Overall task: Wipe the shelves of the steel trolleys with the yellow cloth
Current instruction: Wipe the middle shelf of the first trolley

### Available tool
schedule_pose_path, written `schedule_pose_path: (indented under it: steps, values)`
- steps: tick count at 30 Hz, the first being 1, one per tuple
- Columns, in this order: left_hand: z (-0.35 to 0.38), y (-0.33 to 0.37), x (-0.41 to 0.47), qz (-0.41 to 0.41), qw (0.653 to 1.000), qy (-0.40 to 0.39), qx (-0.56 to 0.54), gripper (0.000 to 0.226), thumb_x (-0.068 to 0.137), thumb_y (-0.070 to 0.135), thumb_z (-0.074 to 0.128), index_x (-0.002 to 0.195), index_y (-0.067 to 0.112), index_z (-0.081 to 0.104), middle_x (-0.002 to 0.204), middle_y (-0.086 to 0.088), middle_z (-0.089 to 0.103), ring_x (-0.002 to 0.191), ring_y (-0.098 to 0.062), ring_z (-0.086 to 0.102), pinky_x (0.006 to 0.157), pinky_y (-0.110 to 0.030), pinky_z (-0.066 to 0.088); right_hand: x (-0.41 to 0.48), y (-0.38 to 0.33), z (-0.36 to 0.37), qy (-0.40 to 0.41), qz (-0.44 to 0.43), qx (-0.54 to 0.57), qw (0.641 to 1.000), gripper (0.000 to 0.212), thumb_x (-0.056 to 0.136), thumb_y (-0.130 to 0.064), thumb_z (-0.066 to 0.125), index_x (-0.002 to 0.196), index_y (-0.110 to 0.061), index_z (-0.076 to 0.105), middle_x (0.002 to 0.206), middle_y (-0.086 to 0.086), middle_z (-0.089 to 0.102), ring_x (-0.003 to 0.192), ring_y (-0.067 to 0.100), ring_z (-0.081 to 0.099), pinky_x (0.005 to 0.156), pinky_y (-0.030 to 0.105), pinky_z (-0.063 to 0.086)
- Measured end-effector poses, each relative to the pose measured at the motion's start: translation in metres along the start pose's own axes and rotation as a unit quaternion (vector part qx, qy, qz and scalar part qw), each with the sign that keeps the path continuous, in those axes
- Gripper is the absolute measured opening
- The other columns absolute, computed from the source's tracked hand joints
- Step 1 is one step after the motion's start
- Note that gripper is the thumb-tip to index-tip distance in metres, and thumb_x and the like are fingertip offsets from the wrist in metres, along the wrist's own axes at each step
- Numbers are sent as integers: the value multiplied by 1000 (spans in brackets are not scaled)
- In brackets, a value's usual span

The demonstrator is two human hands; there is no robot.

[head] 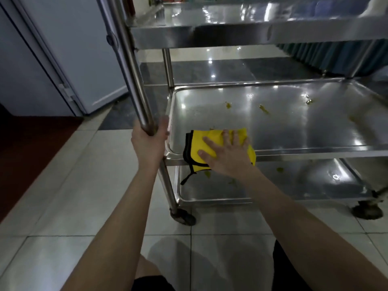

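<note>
A steel trolley stands in front of me with three shelves. Its middle shelf point(294, 122) carries several yellowish food smears. The yellow cloth point(201, 143), edged in black, lies folded over that shelf's near left rim. My right hand point(226, 156) presses flat on the cloth with fingers spread. My left hand point(149, 141) grips the trolley's upright post point(130, 66) at the near left corner. The bottom shelf point(283, 185) also shows smears. The top shelf point(252, 22) is shiny and wet-looking.
A white door point(69, 49) stands to the left beside a dark red floor strip. The trolley's castor wheels point(183, 216) rest on pale floor tiles. My knees in dark shorts show at the bottom edge. Blue pleated fabric hangs at the far right.
</note>
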State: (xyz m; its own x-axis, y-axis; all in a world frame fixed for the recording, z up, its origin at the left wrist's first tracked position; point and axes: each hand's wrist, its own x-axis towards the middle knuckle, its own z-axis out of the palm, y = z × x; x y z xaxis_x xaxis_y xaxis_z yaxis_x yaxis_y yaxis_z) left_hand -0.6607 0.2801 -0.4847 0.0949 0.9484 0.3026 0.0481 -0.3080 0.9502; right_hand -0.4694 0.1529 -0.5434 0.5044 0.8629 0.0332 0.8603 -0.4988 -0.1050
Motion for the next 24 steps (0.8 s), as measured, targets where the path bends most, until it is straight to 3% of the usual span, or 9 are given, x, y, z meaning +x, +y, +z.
schedule_pose_path:
  steps: [2,4,10,13,16,20,24]
  values:
    - [3,-1,8,-12,1000,12,-5,61,90,58,71,78,-1,64,66,-19,67,65,-40,70,70,-54,61,4,-16,6,-8,-7,6,1000,90,80,-98,-10,161,-61,1,177,20,-2,161,51,-8,116,80,-12]
    - [5,-7,10,-8,1000,21,-10,72,93,56,69,76,-12,53,70,-36,58,66,-50,64,64,-58,57,15,-30,9,-17,-12,20,1000,93,77,-101,-10,161,-62,-1,177,20,-8,160,51,-14,114,79,-19]
    - [5,-13,10,3,1000,4,-9,64,96,45,68,73,-10,46,67,-37,52,62,-51,58,58,-58,52,95,-44,-2,-76,8,45,996,109,61,-112,-4,159,-65,-4,176,14,-19,159,47,-23,112,78,-23]
    - [6,-17,13,6,1000,12,-1,50,95,44,70,62,17,44,65,-33,49,53,-38,53,54,-57,51,142,-53,-8,-84,18,33,996,108,65,-110,3,162,-61,0,176,16,-17,159,49,-21,114,76,-23]
    - [7,-18,18,9,1000,14,-5,50,93,42,70,55,28,40,59,-24,42,52,-28,46,51,-54,48,160,-63,-10,-74,19,22,997,104,72,-106,6,164,-57,4,177,19,-13,160,50,-17,117,75,-21]
    - [8,-14,15,9,1000,24,-10,51,92,39,70,57,25,36,56,-14,39,52,-26,43,49,-52,45,119,-68,-9,-73,2,27,997,100,77,-102,7,165,-55,1,176,19,-14,160,49,-15,119,75,-17]
    - [7,-12,13,-5,1000,21,-17,54,92,37,70,66,5,36,63,-33,42,55,-36,45,52,-60,49,59,-70,3,-60,-14,24,998,99,78,-99,5,166,-53,3,177,17,-11,162,46,-13,121,73,-15]
